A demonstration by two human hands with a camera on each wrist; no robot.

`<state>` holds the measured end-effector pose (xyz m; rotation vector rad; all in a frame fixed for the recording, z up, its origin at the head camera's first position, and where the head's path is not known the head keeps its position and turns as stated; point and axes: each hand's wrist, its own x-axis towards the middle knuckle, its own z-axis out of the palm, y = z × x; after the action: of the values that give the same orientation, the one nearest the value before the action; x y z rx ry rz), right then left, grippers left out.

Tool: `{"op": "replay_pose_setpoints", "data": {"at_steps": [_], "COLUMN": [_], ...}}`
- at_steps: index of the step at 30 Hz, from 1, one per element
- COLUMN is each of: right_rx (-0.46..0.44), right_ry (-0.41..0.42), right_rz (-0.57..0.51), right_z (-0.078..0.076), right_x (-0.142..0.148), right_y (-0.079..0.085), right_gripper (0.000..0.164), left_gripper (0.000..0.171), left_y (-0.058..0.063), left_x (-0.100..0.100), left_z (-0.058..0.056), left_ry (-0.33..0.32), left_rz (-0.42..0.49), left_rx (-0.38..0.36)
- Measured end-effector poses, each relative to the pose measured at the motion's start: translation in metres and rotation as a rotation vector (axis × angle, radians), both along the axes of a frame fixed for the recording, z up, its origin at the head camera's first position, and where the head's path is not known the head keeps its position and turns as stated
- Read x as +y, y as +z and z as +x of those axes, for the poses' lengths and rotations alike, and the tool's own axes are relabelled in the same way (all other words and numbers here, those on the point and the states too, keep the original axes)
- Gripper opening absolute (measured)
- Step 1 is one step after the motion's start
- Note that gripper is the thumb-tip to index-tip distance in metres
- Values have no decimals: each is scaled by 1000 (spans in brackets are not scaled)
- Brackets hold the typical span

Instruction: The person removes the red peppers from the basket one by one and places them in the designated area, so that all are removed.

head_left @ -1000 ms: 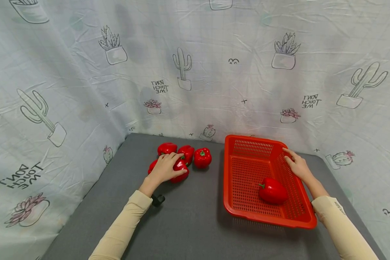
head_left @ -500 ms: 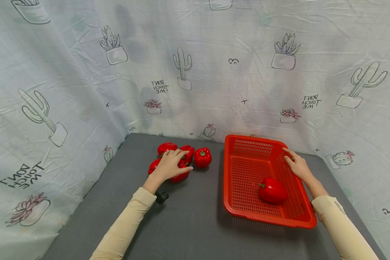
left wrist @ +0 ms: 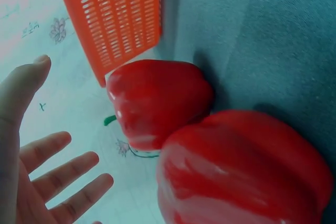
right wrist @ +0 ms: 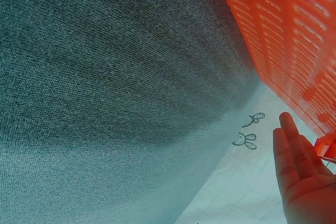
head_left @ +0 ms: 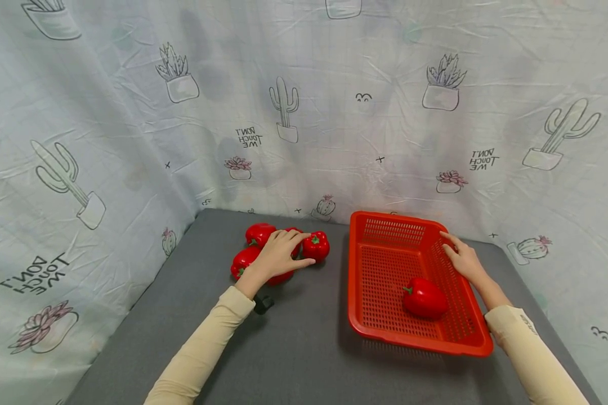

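Observation:
My left hand (head_left: 278,253) hovers over a cluster of red bell peppers, fingers spread and holding nothing. Its thumb and forefinger reach toward the rightmost bell pepper (head_left: 316,246), which stands with its green stem up. Behind and left of the hand lie more peppers, including one bell pepper (head_left: 260,233) at the back. In the left wrist view, a large bell pepper (left wrist: 247,171) sits close by. My right hand (head_left: 463,260) holds the right rim of the red plastic basket (head_left: 353,270), thumb over the inside and other fingers along the outside wall. One bell pepper (head_left: 424,298) lies in the basket.
A grey cloth-covered table (head_left: 304,349) carries everything. White curtain (head_left: 334,112) printed with cacti hangs behind and at both sides. A black strap piece (head_left: 263,304) shows under the left wrist.
My left hand has moved right across the pepper cluster toward the rightmost pepper, uncovering the left ones. The right hand and the basket have stayed in place.

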<state>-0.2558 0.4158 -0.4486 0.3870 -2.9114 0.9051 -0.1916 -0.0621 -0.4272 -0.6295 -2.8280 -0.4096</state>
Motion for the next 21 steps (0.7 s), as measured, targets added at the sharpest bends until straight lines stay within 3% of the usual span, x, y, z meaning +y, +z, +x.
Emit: {"op": "replay_pose_setpoints", "data": {"at_steps": [15, 21], "right_rx": [-23, -21], "right_ry": [1, -4], "right_rz": [-14, -14], "right_z": [1, 1], "right_x": [1, 0], "right_y": [-2, -1], "right_gripper": [49, 49], "left_gripper": [68, 68], "left_y": [14, 20], "left_x": [25, 39], "left_z": [-3, -6], "left_ry": [-66, -127], "left_rz": [-27, -30], "left_rx": [27, 49]}}
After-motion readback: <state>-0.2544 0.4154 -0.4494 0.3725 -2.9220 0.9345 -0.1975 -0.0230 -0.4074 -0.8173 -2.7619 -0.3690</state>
